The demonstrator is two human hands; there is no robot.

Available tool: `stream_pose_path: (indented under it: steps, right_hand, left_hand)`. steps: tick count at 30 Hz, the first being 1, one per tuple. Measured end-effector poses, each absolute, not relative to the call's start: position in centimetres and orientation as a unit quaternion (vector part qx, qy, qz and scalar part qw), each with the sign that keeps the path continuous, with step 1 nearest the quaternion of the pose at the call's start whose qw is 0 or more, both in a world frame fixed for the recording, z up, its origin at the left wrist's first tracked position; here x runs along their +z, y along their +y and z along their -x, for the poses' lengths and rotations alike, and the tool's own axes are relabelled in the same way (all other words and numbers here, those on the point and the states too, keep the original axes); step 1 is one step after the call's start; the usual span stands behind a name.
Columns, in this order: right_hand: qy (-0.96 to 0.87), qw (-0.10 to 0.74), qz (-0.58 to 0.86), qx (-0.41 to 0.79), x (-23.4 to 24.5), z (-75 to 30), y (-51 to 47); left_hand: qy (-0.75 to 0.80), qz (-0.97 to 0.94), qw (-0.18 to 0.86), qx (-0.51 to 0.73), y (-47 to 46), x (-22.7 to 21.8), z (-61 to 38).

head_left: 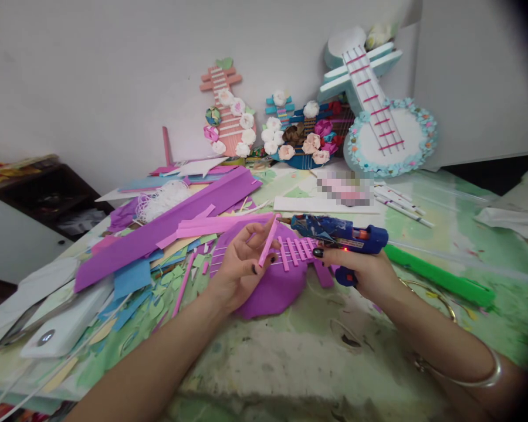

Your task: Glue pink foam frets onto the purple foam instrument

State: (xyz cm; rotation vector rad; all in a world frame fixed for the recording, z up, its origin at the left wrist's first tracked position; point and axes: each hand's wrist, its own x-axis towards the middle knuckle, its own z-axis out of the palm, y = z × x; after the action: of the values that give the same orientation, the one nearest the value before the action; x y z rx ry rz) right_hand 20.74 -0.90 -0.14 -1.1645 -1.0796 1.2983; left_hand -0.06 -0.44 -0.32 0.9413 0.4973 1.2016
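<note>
Between the fingertips of my left hand (242, 266) a narrow pink foam strip (269, 241) is pinched, tilted upward. My right hand (363, 269) grips a blue glue gun (338, 231) with a small red light showing; its nozzle points left at the strip's upper end. Below both hands lies a purple foam instrument (273, 296), flat on the table, with white strings across it. Several short pink crossbars (295, 252) sit in a row over the strings toward its neck. My left hand hides part of the purple body.
Purple foam sheets (167, 228), paper scraps (158, 293) and a white power bank (66, 322) cover the left side. A green cutter (440, 275) lies right. Finished decorated instruments (229, 117) lean on the wall, including a large white-and-blue one (391, 135).
</note>
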Motion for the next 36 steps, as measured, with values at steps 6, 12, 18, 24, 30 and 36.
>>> stream_pose_path:
  steps: [6, 12, 18, 24, 30, 36]
  right_hand:
    - [-0.412, 0.546, 0.487, 0.544, 0.0, -20.8, -0.7]
    - [-0.399, 0.590, 0.464, 0.526, 0.7, -21.6, -0.1]
    - [-0.392, 0.615, 0.455, 0.512, 1.2, -21.8, 0.0]
    - [-0.384, 0.614, 0.446, 0.526, 1.1, -22.1, 0.0]
    - [-0.382, 0.612, 0.435, 0.539, 1.1, -22.2, -0.1]
    - [-0.400, 0.603, 0.433, 0.538, 0.9, -22.2, -0.1]
  left_hand:
    - [0.224, -0.446, 0.684, 0.532, -0.4, 0.0, 0.2]
    - [0.306, -0.650, 0.478, 0.506, 0.4, 1.6, 2.3]
    - [0.459, -0.768, 0.259, 0.365, 0.7, 1.8, 3.2]
    - [0.476, -0.818, 0.199, 0.254, 1.1, 1.5, 2.3]
    - [0.486, -0.827, 0.181, 0.218, 1.5, 0.8, 2.2]
    - [0.485, -0.825, 0.187, 0.222, 1.7, 0.9, 2.3]
